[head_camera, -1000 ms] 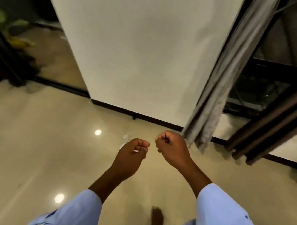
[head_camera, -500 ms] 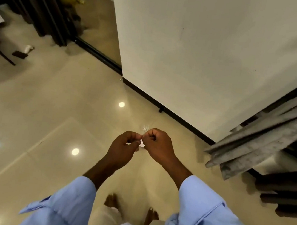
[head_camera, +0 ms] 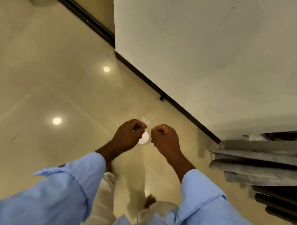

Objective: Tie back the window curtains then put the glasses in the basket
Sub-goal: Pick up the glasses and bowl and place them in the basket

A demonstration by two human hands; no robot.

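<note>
Sleeves: my light blue shirt sleeves (head_camera: 72,192) fill the lower edge; pale trousers and one bare foot (head_camera: 149,201) show between them.
Left hand (head_camera: 128,137): curled into a fist above the glossy beige tiled floor (head_camera: 36,81); I cannot tell whether it pinches anything.
Right hand (head_camera: 165,140): also fisted, just beside the left, knuckles facing it, the two apart by a small gap. No cord or tie-back is discernible between them.
Pale round spot (head_camera: 144,137): seen in the gap; probably a ceiling-light reflection on the floor, but this is uncertain.
Task item: the grey pleated fabric curtain (head_camera: 260,162) hangs gathered at my right, near the right hand, not touched by either.
Procedure, as judged: if a tie is held, pass it around the gathered folds, draw evenly with both hands, and knot firmly without twisting the pleats.
Background: white wall (head_camera: 207,45) with dark skirting.
Not in view: glasses, basket, window pane; the curtain's upper part is cut off.
</note>
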